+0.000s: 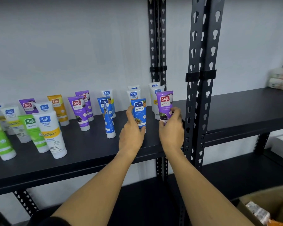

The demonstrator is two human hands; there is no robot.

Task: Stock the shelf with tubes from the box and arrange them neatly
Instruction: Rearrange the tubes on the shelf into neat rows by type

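"Safi Naturals" on blue tube (139,112) and purple tube (165,105), "Safi Perfect White, Vitamin C" on white tube (51,132)

Black metal shelf (82,154) with upright tubes (78,111), caps down.

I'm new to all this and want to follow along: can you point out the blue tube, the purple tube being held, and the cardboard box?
blue tube (138,110), head view, front label.
purple tube (165,103), head view, front label.
cardboard box (268,195), head view, upper rim.

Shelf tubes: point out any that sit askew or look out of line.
One stands out: the blue tube left of the hands leans against the blue one behind it instead of standing straight on the shelf. The other rows read as upright.
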